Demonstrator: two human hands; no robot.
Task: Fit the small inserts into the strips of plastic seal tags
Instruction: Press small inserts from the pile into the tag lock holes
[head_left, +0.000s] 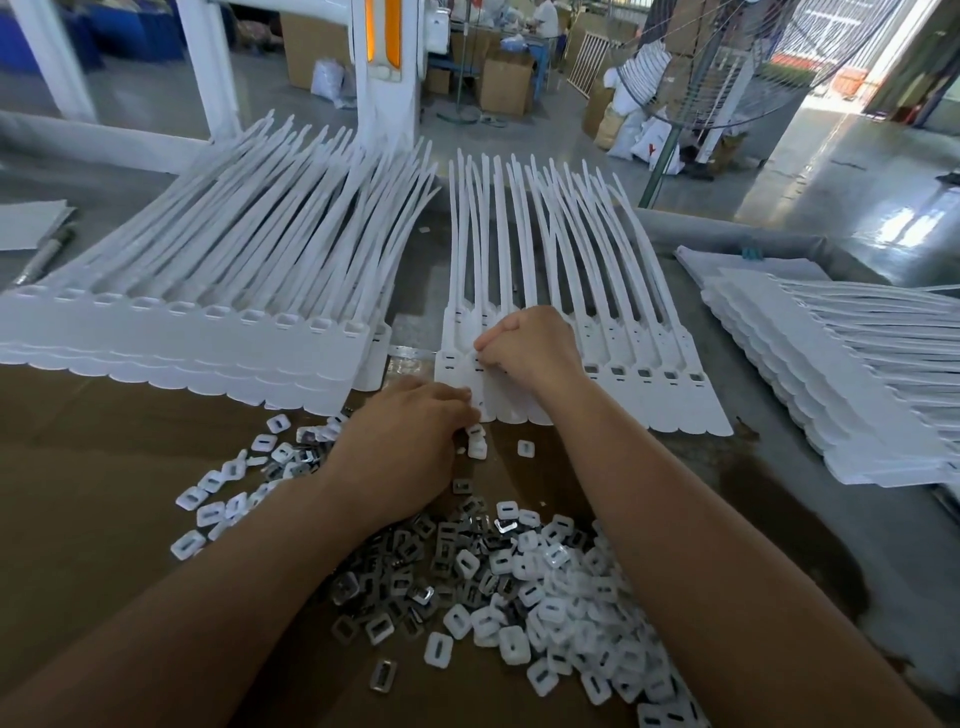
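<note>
White plastic strip of seal tags (675, 415) is pinched at one socket by my right hand (524, 348). My left hand (410, 441) curls at the strip's near edge; whether it holds anything, I cannot tell. Sockets left of my pinch look filled, while several to its right look open. Small white square inserts (519, 597) lie heaped on the strip's near side.

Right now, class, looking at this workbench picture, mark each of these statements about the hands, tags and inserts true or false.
1. The right hand is on the middle strip of tags, fingers curled. True.
2. The pile of inserts lies on brown cardboard. True.
3. The left hand is raised high above the table. False: the left hand is low, among the inserts at the strip's near edge.
4. The stack of strips on the left is red. False: the stack of strips is white.
</note>
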